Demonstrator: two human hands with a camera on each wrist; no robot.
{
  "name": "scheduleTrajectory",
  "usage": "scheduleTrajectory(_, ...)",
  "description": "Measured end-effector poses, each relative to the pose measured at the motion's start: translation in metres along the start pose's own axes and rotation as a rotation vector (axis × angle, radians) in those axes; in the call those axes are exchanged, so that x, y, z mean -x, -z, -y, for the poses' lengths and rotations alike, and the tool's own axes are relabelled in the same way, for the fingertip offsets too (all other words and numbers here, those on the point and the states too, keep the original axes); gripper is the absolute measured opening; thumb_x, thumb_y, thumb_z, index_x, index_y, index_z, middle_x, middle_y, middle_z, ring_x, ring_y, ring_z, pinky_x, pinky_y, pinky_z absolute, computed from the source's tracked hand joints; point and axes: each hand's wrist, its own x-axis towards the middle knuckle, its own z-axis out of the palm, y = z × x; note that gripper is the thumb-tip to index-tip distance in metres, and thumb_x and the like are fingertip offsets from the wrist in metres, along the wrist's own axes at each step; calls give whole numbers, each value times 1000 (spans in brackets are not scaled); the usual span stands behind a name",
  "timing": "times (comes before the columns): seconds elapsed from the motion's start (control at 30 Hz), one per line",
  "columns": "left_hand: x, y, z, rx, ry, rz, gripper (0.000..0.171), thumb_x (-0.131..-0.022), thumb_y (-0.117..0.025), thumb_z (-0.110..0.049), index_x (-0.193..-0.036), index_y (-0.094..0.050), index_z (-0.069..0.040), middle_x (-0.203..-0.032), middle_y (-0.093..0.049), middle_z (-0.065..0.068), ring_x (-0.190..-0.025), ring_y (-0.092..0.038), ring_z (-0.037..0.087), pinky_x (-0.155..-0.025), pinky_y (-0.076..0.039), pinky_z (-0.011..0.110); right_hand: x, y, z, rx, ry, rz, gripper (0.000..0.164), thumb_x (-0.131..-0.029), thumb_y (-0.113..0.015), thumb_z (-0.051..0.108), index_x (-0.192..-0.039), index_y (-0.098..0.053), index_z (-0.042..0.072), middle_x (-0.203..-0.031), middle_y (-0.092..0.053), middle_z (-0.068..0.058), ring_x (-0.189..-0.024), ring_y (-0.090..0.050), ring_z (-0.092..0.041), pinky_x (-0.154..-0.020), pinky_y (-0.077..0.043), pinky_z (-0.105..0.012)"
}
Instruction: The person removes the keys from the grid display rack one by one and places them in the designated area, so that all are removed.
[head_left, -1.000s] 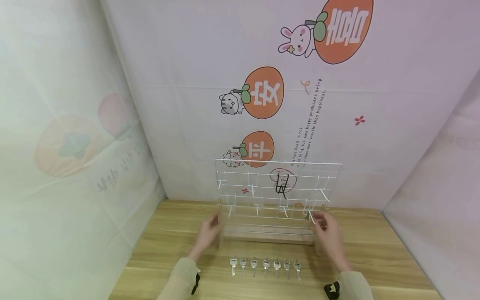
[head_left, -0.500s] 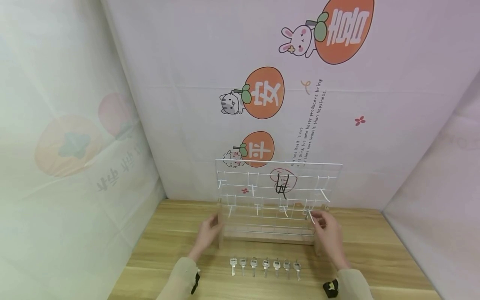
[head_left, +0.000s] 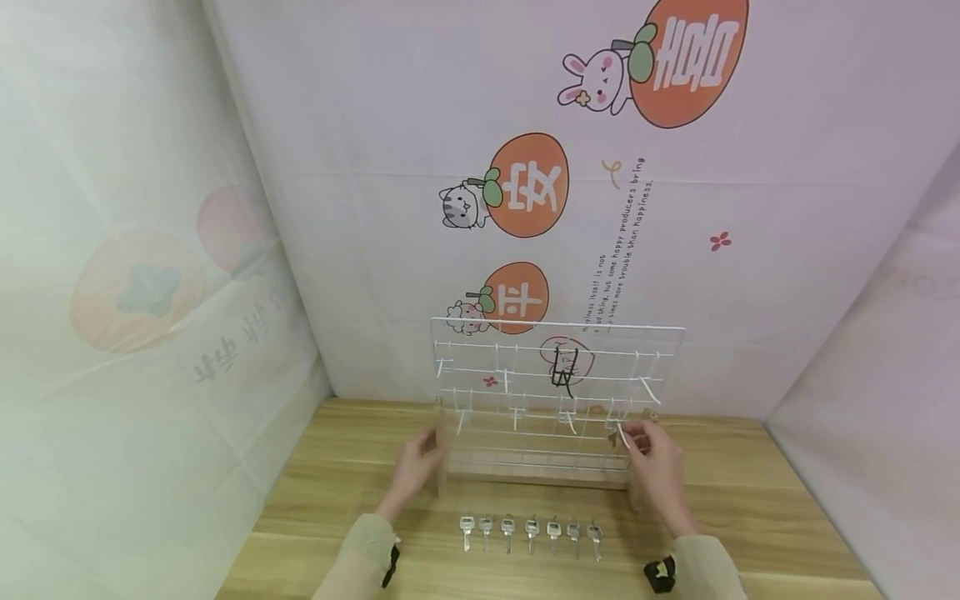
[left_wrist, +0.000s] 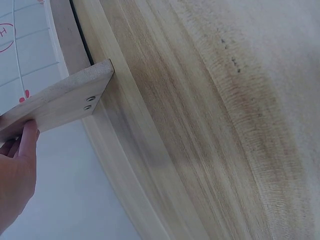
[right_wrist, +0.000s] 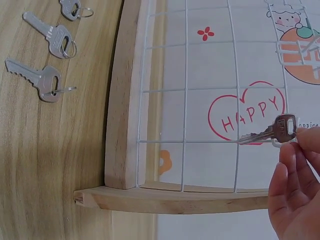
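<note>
A white wire grid stands upright in a wooden frame, with several white hooks and one black hook on it. My left hand holds the frame's left wooden side board, fingers at its edge in the left wrist view. At the grid's right side, my right hand pinches a silver key by its head, blade pointing away from the fingertips. The key is close to a lower right white hook; whether its ring is around that hook is hidden by the fingers.
Several silver keys with small rings lie in a row on the wood-grain table in front of the rack. Printed white cloth hangs behind and at both sides. The frame's wooden foot sticks out near the right hand.
The key in my right hand has turned slightly by the hook. Both hands stay in nearly the same place, and the rack and row of keys have not moved.
</note>
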Motion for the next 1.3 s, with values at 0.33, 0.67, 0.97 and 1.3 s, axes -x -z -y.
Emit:
scheduleTrajectory(0.33,-1,0,0,-8,2,7,55,-97,-63,-14,-142,-43,10,-142,-51,31,-132,-52,45,-111,-45,55,3,1,5,-26,22,-5,13,-85,-69,-5,-97,-68,0,-93,-73,-16,-72,-58,4,-65,-53,-10)
scheduleTrajectory(0.67,-1,-1,1,-33,-20,4,54,-97,-62,-14,-141,-43,12,-140,-52,32,-129,-54,46,-109,-47,55,9,3,7,-32,15,11,12,-85,-69,-3,-95,-67,3,-92,-74,-14,-74,-55,12,-67,-54,-10)
scheduleTrajectory(0.97,-2,-2,3,-24,-8,-15,54,-96,-65,-16,-139,-47,11,-138,-55,31,-128,-55,45,-110,-47,54,13,6,9,-58,16,21,14,-85,-68,-6,-96,-66,2,-93,-73,-15,-76,-55,11,-69,-53,-10)
scheduleTrajectory(1.3,-1,-1,0,-13,-13,-12,53,-96,-64,-15,-139,-47,11,-137,-56,32,-127,-55,46,-109,-47,56,16,13,13,-66,50,51,14,-84,-68,-7,-96,-66,1,-93,-73,-16,-78,-57,10,-70,-55,-9)
